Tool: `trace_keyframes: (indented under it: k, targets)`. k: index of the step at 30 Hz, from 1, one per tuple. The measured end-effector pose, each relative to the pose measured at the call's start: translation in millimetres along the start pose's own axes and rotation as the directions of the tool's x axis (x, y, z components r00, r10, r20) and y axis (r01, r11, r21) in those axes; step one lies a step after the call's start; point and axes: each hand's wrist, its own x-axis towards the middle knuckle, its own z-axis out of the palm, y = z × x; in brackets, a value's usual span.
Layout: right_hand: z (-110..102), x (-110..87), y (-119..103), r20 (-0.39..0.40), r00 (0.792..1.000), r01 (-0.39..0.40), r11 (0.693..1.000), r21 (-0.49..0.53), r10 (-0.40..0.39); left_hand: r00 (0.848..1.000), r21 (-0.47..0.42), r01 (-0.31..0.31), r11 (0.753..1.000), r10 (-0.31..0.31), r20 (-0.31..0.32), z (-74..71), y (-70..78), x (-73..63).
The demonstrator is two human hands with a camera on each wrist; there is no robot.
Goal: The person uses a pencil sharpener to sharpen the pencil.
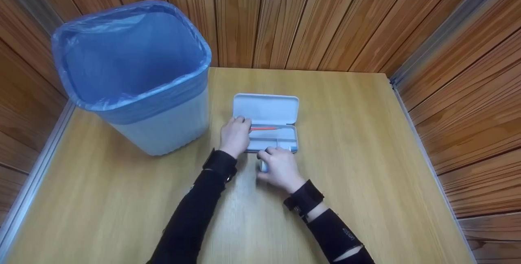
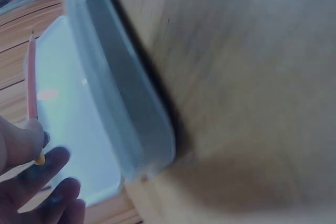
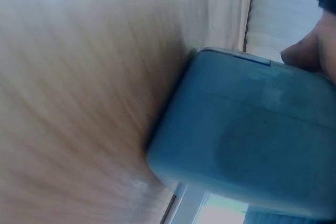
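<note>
My left hand (image 1: pixel 236 136) is over the left side of an open white pencil case (image 1: pixel 266 109). Its thumb and fingers pinch a red pencil (image 2: pixel 32 77) near the yellow end. The pencil's sharpened tip points right in the head view. In front of the case, my right hand (image 1: pixel 281 166) grips a small pale-blue, box-like thing (image 3: pixel 247 129) with rounded corners, between thumb and fingers. It is close to the tabletop; its kind cannot be told. A small blue-and-white piece (image 1: pixel 293 149) lies in the case's front right compartment.
A tall white waste bin (image 1: pixel 167 129) lined with a blue bag (image 1: pixel 134 52) stands left of the case. Wood-panelled walls (image 1: pixel 281 20) border the wooden table (image 1: pixel 346 134) at the back and both sides.
</note>
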Motion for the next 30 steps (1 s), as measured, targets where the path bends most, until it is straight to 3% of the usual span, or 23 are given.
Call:
trace_keyframes:
  k: [6,15,23,30]
  targets:
    - [1,0.7,0,-0.012,1.0,0.005,1.0,0.003,-0.005,0.999,0.041,0.024,0.999,-0.025,0.021,15.9,7.0,8.0]
    - [2,-0.6,1,-0.026,1.0,0.014,1.0,0.003,-0.014,0.995,0.089,0.07,0.994,-0.076,0.07,22.4,11.3,13.0]
    - [1,0.0,0,0.0,1.0,0.014,1.0,0.006,-0.014,0.996,0.072,0.076,0.994,-0.079,0.043,20.8,7.4,7.1]
    - [1,-1.5,2,-0.005,1.0,0.005,1.0,0.008,-0.005,0.998,0.004,0.059,0.998,-0.059,0.028,11.2,6.5,-6.9]
